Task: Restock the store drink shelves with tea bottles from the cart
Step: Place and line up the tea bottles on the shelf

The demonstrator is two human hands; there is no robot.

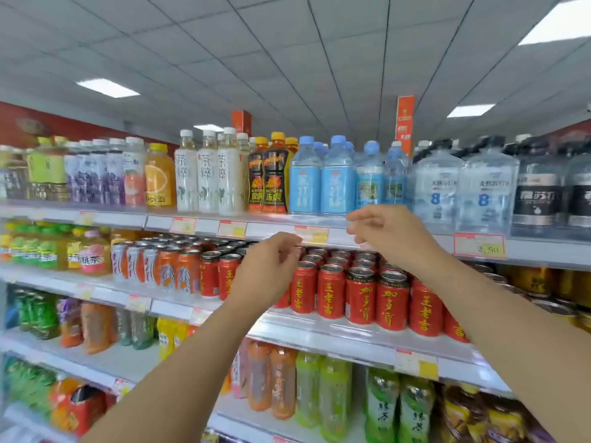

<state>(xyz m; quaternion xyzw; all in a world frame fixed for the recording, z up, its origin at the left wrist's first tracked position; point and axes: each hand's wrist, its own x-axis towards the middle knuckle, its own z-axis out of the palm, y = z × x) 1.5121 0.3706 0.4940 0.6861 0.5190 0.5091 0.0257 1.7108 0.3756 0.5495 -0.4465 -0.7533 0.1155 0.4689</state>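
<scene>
Both my arms reach up toward the drink shelves. My left hand hovers in front of the red cans with its fingers loosely curled and nothing in it. My right hand is raised at the edge of the top shelf, fingers loosely bent and holding nothing. Three white-capped pale tea bottles stand on the top shelf to the left of my hands. Green tea bottles stand on the lower shelf at the right. The cart is out of view.
Blue-capped water bottles and dark orange-capped bottles stand just above my hands. Red cans fill the second shelf. Price tags line the shelf edges. Juice and tea bottles crowd the left and lower shelves.
</scene>
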